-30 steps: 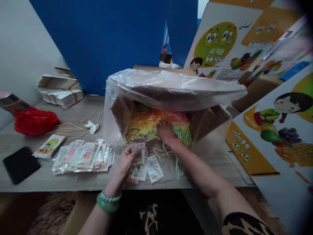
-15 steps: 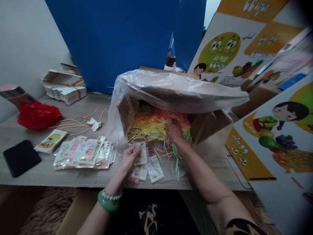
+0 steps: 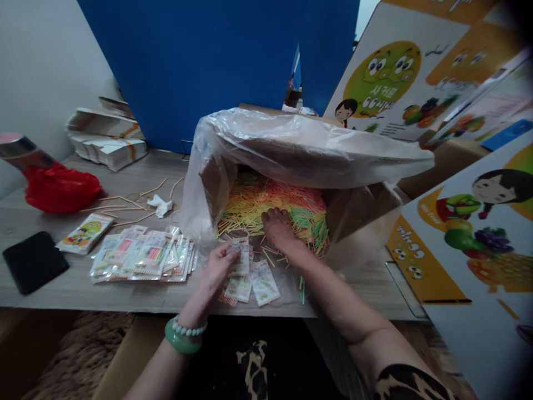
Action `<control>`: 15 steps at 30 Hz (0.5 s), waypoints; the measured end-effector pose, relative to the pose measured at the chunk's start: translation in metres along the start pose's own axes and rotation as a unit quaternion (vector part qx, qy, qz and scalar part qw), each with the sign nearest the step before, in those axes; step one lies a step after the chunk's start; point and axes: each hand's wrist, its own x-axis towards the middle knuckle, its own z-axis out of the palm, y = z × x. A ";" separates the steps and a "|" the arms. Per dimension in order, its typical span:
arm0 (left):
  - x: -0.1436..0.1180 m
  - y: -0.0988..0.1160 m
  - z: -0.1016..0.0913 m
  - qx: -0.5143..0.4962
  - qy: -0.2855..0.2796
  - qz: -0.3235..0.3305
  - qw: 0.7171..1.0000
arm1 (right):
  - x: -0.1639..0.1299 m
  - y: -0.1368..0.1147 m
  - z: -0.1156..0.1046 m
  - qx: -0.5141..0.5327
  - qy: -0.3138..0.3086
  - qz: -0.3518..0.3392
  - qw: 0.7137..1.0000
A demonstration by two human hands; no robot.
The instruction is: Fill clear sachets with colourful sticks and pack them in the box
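Observation:
My left hand (image 3: 221, 261) pinches a small printed packet (image 3: 240, 260) by its left side, above two or more similar packets (image 3: 265, 283) on the table's front edge. My right hand (image 3: 278, 226) rests palm down on a heap of thin coloured sticks (image 3: 250, 211), its fingers bent a little and apart. Those sticks, yellow, pink, orange and green, spill from a cardboard box lying on its side, lined with a clear plastic bag (image 3: 266, 130). Whether any stick is under the right fingers is hidden.
Left of my hands lies a pile of filled packets (image 3: 141, 255), with a bundle of printed sleeves (image 3: 85, 233) and a black flat case (image 3: 35, 262). A red bag (image 3: 62, 188) and stacked cartons (image 3: 106, 141) sit behind. Large printed boxes (image 3: 470, 233) stand at right.
My right hand has moved left and toward me across the sticks, from the deeper part of the heap to its near edge. My left hand still holds the packet.

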 end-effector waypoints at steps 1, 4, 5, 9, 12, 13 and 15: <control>0.000 0.001 0.001 0.001 0.004 0.002 1.000 | 0.003 -0.003 0.001 0.002 -0.004 0.000 1.000; 0.001 0.003 0.003 -0.004 -0.003 -0.004 1.000 | 0.012 -0.013 0.006 0.011 -0.012 0.012 1.000; 0.001 0.003 0.004 -0.008 -0.007 -0.007 1.000 | 0.014 -0.015 0.008 0.014 -0.011 0.015 1.000; -0.001 -0.002 0.000 -0.021 -0.013 -0.013 1.000 | 0.012 -0.014 0.013 0.018 -0.003 0.023 1.000; -0.002 -0.005 -0.004 -0.021 0.004 -0.012 1.000 | 0.008 -0.006 0.011 0.023 0.011 0.024 0.999; -0.003 -0.005 -0.005 -0.020 0.011 -0.011 1.000 | 0.006 -0.002 0.009 0.027 0.017 0.031 0.999; -0.004 -0.004 -0.005 -0.020 0.017 -0.010 1.000 | 0.004 0.006 0.005 0.044 0.028 0.069 0.996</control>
